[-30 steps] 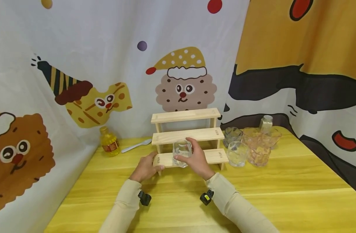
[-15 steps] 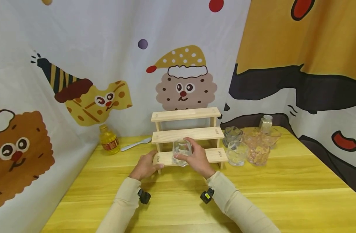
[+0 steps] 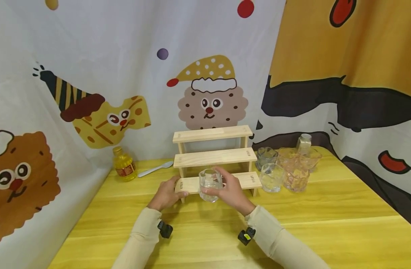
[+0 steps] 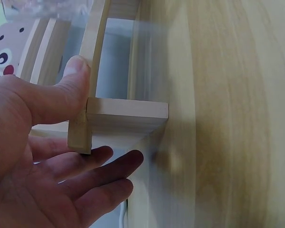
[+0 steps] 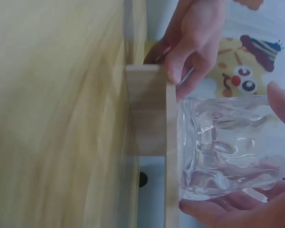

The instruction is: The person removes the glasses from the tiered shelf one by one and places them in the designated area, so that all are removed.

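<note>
A three-step wooden display shelf [image 3: 214,157] stands on the table near the back curtain. My left hand [image 3: 165,193] holds the left end of its lowest step; in the left wrist view the thumb lies on the board [image 4: 96,52] and the other fingers reach past its end and below. In my right hand [image 3: 233,191] is a clear wavy glass tumbler [image 3: 208,183], gripped between thumb and fingers at the front of the lowest step. The right wrist view shows the tumbler's base [image 5: 186,147] close against that board; whether it touches cannot be told.
Right of the shelf stand another clear glass [image 3: 272,179], a grey glass [image 3: 266,158], several pinkish glasses [image 3: 296,180] and a small clear jar [image 3: 304,142]. To the left are a yellow bottle [image 3: 124,166] and a pale plastic spoon [image 3: 155,169].
My right hand has brought the clear tumbler slightly towards me, so it now overlaps the lowest step's front edge. The left hand keeps its place on the shelf end.
</note>
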`<action>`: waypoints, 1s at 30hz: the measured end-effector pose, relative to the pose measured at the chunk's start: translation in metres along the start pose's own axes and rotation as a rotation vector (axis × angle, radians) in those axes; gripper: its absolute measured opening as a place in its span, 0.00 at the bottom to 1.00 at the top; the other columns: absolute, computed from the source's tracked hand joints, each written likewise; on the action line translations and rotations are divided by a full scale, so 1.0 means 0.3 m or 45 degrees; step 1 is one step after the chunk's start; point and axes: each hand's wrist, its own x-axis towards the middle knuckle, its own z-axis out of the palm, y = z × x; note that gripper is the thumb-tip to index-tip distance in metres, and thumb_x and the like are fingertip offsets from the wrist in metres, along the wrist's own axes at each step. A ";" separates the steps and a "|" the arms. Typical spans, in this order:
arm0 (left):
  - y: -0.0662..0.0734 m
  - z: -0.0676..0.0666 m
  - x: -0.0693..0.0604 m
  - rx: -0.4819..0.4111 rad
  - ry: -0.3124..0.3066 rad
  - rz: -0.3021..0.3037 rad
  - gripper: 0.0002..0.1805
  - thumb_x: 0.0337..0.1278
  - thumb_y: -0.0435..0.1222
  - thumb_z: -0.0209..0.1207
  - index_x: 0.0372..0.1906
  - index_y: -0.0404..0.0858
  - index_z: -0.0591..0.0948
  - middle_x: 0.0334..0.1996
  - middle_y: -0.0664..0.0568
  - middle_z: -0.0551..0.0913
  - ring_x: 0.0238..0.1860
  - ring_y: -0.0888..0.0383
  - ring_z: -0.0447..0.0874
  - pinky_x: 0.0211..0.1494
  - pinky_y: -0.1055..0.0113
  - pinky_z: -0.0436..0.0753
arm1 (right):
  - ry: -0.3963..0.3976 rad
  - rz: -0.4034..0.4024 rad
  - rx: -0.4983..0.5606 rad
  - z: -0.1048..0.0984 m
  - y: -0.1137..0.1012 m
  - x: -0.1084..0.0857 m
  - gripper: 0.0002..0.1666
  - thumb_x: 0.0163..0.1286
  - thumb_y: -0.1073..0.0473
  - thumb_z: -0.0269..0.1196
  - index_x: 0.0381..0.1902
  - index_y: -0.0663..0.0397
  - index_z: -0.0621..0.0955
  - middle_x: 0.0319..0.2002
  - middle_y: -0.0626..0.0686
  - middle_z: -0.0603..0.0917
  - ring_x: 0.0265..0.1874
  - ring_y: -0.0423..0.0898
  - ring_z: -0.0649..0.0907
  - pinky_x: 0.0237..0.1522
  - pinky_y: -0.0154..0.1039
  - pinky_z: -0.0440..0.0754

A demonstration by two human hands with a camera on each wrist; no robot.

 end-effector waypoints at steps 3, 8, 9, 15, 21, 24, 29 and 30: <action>0.001 0.002 -0.001 -0.008 -0.002 0.005 0.36 0.59 0.39 0.69 0.69 0.30 0.70 0.56 0.35 0.83 0.50 0.46 0.83 0.52 0.52 0.80 | -0.050 -0.029 -0.017 -0.021 -0.004 -0.044 0.48 0.55 0.52 0.78 0.71 0.50 0.71 0.59 0.58 0.82 0.52 0.56 0.85 0.47 0.46 0.84; -0.002 0.004 0.001 -0.022 -0.009 0.003 0.36 0.60 0.39 0.69 0.70 0.30 0.69 0.54 0.36 0.83 0.47 0.49 0.83 0.49 0.54 0.81 | -0.185 -0.067 -0.064 -0.076 0.016 -0.128 0.47 0.56 0.52 0.77 0.70 0.57 0.69 0.62 0.61 0.79 0.55 0.59 0.83 0.53 0.52 0.82; -0.003 0.004 0.001 -0.022 -0.014 0.001 0.36 0.60 0.39 0.69 0.70 0.30 0.69 0.54 0.36 0.83 0.46 0.49 0.83 0.48 0.54 0.81 | -0.208 -0.056 -0.063 -0.089 0.025 -0.145 0.47 0.57 0.53 0.77 0.70 0.57 0.69 0.63 0.61 0.78 0.57 0.60 0.82 0.52 0.52 0.83; -0.014 0.007 0.001 -0.029 -0.026 -0.004 0.36 0.60 0.39 0.69 0.70 0.31 0.70 0.54 0.38 0.84 0.45 0.51 0.83 0.48 0.56 0.81 | -0.277 0.049 -0.027 -0.198 0.064 -0.228 0.46 0.59 0.55 0.75 0.71 0.58 0.66 0.64 0.65 0.75 0.60 0.63 0.79 0.44 0.45 0.84; -0.016 -0.004 0.008 -0.014 -0.014 0.005 0.36 0.60 0.39 0.69 0.70 0.31 0.70 0.53 0.38 0.84 0.45 0.51 0.83 0.47 0.56 0.81 | -0.273 0.070 -0.027 -0.320 0.087 -0.267 0.45 0.61 0.55 0.74 0.71 0.59 0.65 0.71 0.67 0.67 0.66 0.70 0.71 0.48 0.51 0.82; -0.010 -0.006 0.010 -0.014 -0.020 0.002 0.36 0.60 0.39 0.69 0.69 0.31 0.70 0.53 0.38 0.84 0.44 0.52 0.82 0.47 0.56 0.81 | -0.271 0.114 -0.053 -0.388 0.103 -0.289 0.46 0.62 0.54 0.73 0.73 0.58 0.64 0.74 0.67 0.62 0.72 0.74 0.62 0.50 0.53 0.81; -0.013 0.000 0.007 -0.022 -0.035 -0.015 0.36 0.60 0.39 0.69 0.70 0.31 0.70 0.55 0.38 0.83 0.47 0.51 0.82 0.50 0.55 0.81 | -0.240 0.191 -0.110 -0.504 0.138 -0.332 0.50 0.63 0.54 0.72 0.75 0.61 0.59 0.76 0.69 0.58 0.73 0.77 0.56 0.52 0.60 0.80; -0.014 0.002 0.007 -0.018 -0.033 -0.018 0.36 0.60 0.40 0.69 0.70 0.32 0.70 0.56 0.38 0.83 0.48 0.50 0.83 0.50 0.55 0.81 | -0.223 0.198 -0.130 -0.526 0.148 -0.339 0.50 0.64 0.54 0.72 0.75 0.62 0.59 0.75 0.70 0.58 0.72 0.76 0.57 0.51 0.59 0.80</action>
